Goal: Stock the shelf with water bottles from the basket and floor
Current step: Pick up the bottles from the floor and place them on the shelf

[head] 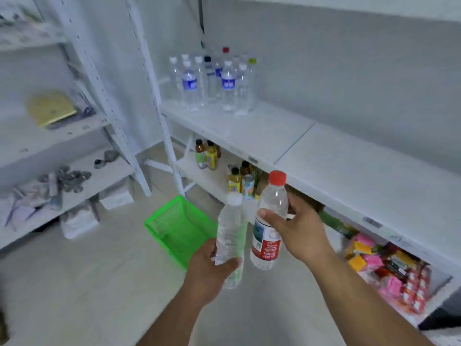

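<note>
My left hand (212,268) grips a clear water bottle with a white cap (229,228) near its lower half, held upright. My right hand (296,228) grips a water bottle with a red cap and red label (270,211) around its middle. Both bottles are in the air in front of the white shelf (324,158). Several water bottles (217,83) stand grouped at the far left end of that shelf. A green plastic basket (179,226) sits on the floor below my hands; no bottle shows in the part of it I can see.
Juice bottles (224,166) stand on the lower shelf under the water shelf. Pink and red snack packs (389,265) fill the lower shelf at right. Another white rack (62,146) with odd items stands at left. The pale floor (99,283) spreads around the basket.
</note>
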Demonstrator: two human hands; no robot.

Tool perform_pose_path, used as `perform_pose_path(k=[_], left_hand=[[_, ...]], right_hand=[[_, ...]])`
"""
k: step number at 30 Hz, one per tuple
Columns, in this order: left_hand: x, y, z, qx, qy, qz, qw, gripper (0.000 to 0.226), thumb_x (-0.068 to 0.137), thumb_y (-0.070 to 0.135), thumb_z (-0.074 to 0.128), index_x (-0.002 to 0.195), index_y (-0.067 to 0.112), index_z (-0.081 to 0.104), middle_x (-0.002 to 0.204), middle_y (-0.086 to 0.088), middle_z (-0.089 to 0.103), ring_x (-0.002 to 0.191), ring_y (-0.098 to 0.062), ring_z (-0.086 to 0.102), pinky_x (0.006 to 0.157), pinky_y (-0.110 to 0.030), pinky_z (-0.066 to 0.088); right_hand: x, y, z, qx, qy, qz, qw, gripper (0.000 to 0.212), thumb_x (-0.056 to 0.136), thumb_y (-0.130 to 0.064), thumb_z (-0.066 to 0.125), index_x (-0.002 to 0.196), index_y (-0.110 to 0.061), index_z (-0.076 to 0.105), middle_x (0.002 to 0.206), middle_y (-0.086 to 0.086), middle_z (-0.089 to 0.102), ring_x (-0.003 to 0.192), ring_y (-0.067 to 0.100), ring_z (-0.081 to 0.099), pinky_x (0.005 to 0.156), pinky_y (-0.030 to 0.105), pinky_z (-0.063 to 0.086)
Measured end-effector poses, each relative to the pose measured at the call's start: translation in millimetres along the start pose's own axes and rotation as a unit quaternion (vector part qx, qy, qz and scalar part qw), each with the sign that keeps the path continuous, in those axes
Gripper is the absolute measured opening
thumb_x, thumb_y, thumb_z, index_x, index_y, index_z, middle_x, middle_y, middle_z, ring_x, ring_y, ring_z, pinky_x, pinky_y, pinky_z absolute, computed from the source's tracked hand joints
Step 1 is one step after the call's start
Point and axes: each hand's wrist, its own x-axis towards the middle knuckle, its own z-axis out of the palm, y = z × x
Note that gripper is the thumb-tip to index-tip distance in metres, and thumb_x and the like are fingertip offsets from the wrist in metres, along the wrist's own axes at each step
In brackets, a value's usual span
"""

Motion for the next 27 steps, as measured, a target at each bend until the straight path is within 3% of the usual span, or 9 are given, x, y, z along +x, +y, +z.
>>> perform_pose_path(k=[4, 6, 9, 12, 18, 23, 27], left_hand=[[-8.8, 32.9, -68.9, 0.003, 0.014, 0.041, 0.999, 0.031, 0.074, 0.025, 0.082, 0.102, 0.03, 0.069, 0.094, 0.015, 0.074, 0.092, -0.003, 0.068, 0.073, -0.017, 0.047], [-6.5, 41.0, -96.2, 0.007, 0.025, 0.059, 0.998, 0.03, 0.075, 0.025, 0.081, 0.101, 0.031, 0.068, 0.094, 0.014, 0.074, 0.089, -0.001, 0.068, 0.071, -0.013, 0.047], [-1.6, 47.8, -127.0, 0.006, 0.041, 0.075, 0.996, 0.029, 0.076, 0.022, 0.081, 0.101, 0.031, 0.068, 0.094, 0.012, 0.073, 0.08, 0.009, 0.065, 0.062, -0.003, 0.044], [7.3, 48.4, -147.7, 0.003, 0.05, 0.08, 0.996, 0.031, 0.077, 0.022, 0.081, 0.104, 0.031, 0.067, 0.095, 0.013, 0.072, 0.08, 0.01, 0.065, 0.061, -0.002, 0.043], [44.3, 46.6, -178.9, 0.005, 0.066, 0.075, 0.995, 0.034, 0.076, 0.027, 0.081, 0.106, 0.032, 0.067, 0.098, 0.012, 0.074, 0.089, 0.0, 0.067, 0.072, -0.016, 0.047], [99.1, 52.2, -197.6, 0.01, 0.063, 0.075, 0.995, 0.037, 0.076, 0.027, 0.082, 0.11, 0.032, 0.066, 0.101, 0.013, 0.073, 0.091, 0.0, 0.067, 0.069, -0.009, 0.045], [158.8, 59.8, -208.4, 0.028, 0.056, 0.074, 0.995, 0.037, 0.074, 0.032, 0.083, 0.108, 0.033, 0.068, 0.099, 0.015, 0.074, 0.096, -0.004, 0.068, 0.077, -0.019, 0.051]], right_hand=[[-2.2, -72.9, 28.1, 0.015, -0.002, -0.029, 0.999, 0.021, 0.081, -0.044, 0.076, 0.09, -0.052, 0.058, 0.081, -0.037, 0.062, 0.076, -0.017, 0.062, 0.062, 0.008, 0.041], [-0.2, -94.8, 44.4, 0.026, -0.002, -0.044, 0.999, 0.022, 0.082, -0.045, 0.075, 0.092, -0.051, 0.058, 0.085, -0.035, 0.064, 0.078, -0.014, 0.063, 0.064, 0.009, 0.043], [8.4, -117.6, 67.6, 0.029, 0.005, -0.054, 0.998, 0.021, 0.08, -0.048, 0.076, 0.094, -0.051, 0.06, 0.092, -0.028, 0.068, 0.086, -0.005, 0.066, 0.073, 0.021, 0.05], [20.1, -135.7, 88.3, 0.031, 0.003, -0.062, 0.998, 0.017, 0.082, -0.046, 0.076, 0.092, -0.047, 0.062, 0.089, -0.025, 0.07, 0.081, -0.004, 0.067, 0.068, 0.019, 0.049], [53.6, -148.6, 123.4, 0.039, 0.0, -0.062, 0.997, 0.018, 0.082, -0.046, 0.075, 0.094, -0.047, 0.062, 0.089, -0.023, 0.071, 0.081, -0.005, 0.067, 0.067, 0.019, 0.049], [106.6, -144.1, 144.7, 0.037, 0.011, -0.054, 0.998, 0.023, 0.082, -0.047, 0.075, 0.102, -0.04, 0.067, 0.095, -0.018, 0.074, 0.087, 0.001, 0.069, 0.077, 0.029, 0.055], [158.6, -143.3, 154.6, 0.037, 0.022, -0.05, 0.998, 0.023, 0.084, -0.043, 0.075, 0.104, -0.037, 0.067, 0.094, -0.019, 0.071, 0.086, -0.004, 0.066, 0.067, 0.019, 0.048]])
